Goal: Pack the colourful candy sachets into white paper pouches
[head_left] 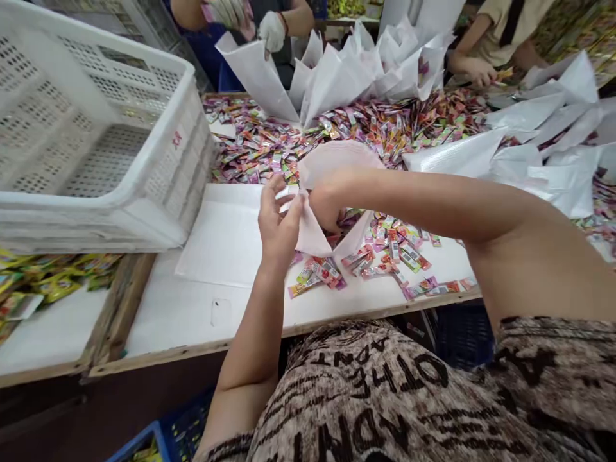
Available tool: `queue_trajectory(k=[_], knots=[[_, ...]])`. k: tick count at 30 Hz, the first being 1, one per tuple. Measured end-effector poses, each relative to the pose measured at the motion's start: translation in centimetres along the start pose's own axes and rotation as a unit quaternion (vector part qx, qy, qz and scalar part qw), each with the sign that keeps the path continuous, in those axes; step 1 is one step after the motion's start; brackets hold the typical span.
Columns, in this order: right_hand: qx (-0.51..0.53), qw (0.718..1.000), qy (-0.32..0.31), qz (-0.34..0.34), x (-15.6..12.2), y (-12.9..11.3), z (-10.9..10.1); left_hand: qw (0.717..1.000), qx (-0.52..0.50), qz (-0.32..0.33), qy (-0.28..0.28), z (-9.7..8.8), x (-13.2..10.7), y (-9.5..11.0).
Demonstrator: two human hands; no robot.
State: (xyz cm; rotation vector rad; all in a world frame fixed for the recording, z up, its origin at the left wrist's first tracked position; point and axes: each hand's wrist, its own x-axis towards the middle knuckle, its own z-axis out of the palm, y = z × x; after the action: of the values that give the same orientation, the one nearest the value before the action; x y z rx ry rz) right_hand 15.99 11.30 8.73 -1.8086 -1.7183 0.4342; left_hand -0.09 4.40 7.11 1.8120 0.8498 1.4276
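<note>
My left hand [279, 221] and my right hand [327, 206] meet over the table, both gripping a folded sheet of thin pale paper [310, 234]. The left thumb and fingertips pinch its near edge, with the other fingers spread. My right hand grips the fold from the far side, and part of the sheet rises behind it. Just below and to the right lie loose colourful sachets [385, 247]. A flat white paper sheet [221, 237] lies to the left of my hands. Whether anything is inside the fold is hidden.
A white perforated plastic crate [144, 186] stands at the left on the white table [163, 327]. Heaped sachets [308, 135] and white paper cones [337, 80] lie beyond. A co-worker's gloved hand [272, 31] and another person's hand [474, 70] work at the far side.
</note>
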Motion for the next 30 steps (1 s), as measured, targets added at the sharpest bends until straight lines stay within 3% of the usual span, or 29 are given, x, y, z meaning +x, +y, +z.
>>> queue_trajectory(k=[3,6,8,10,11,13,14,15,17,19,22,25,28,30], knots=[[0.029,0.987,-0.158,0.028,-2.1,-2.9,-3.5,0.999,-0.032,-0.028,-0.030,0.8,0.2,-1.5],[0.033,0.976,-0.212,-0.048,-5.7,-5.0,-9.9,0.999,-0.015,-0.007,-0.028,1.2,-0.1,-0.8],[0.035,0.967,-0.207,-0.143,-8.7,-4.6,-14.4,0.999,0.014,0.009,-0.044,1.3,0.0,0.0],[0.058,0.967,-0.126,-0.214,-12.2,-2.1,-17.1,0.996,0.041,0.024,-0.073,1.4,0.2,0.7],[0.067,0.973,-0.068,-0.212,-14.1,-0.1,-17.3,0.994,0.051,0.035,-0.093,1.4,0.4,0.9],[0.044,0.990,0.019,-0.135,-18.5,5.1,-15.3,0.985,0.062,0.069,-0.144,1.3,0.6,1.4],[-0.023,0.997,0.012,-0.072,-20.8,8.0,-13.3,0.979,0.066,0.089,-0.171,1.3,0.8,1.5],[-0.092,0.996,-0.011,-0.011,-23.2,10.9,-10.9,0.973,0.069,0.108,-0.192,1.4,1.0,1.6],[-0.202,0.968,-0.122,0.091,-27.4,16.0,-5.9,0.966,0.077,0.131,-0.209,1.9,1.9,0.9],[-0.259,0.944,-0.161,0.127,-29.9,19.6,-2.5,0.966,0.091,0.132,-0.201,3.2,3.4,-0.8],[-0.301,0.938,-0.100,0.141,-28.9,22.9,-1.5,0.969,0.129,0.088,-0.194,6.1,6.4,-4.9],[-0.291,0.945,-0.073,0.131,-23.4,25.4,-3.1,0.971,0.173,-0.003,-0.163,9.4,9.7,-8.0],[-0.259,0.951,-0.096,0.139,-16.7,26.8,-4.2,0.975,0.172,-0.087,-0.114,11.8,13.2,-8.7],[-0.238,0.950,-0.117,0.166,-13.1,27.1,-4.3,0.970,0.173,-0.129,-0.114,12.5,15.6,-8.2]])
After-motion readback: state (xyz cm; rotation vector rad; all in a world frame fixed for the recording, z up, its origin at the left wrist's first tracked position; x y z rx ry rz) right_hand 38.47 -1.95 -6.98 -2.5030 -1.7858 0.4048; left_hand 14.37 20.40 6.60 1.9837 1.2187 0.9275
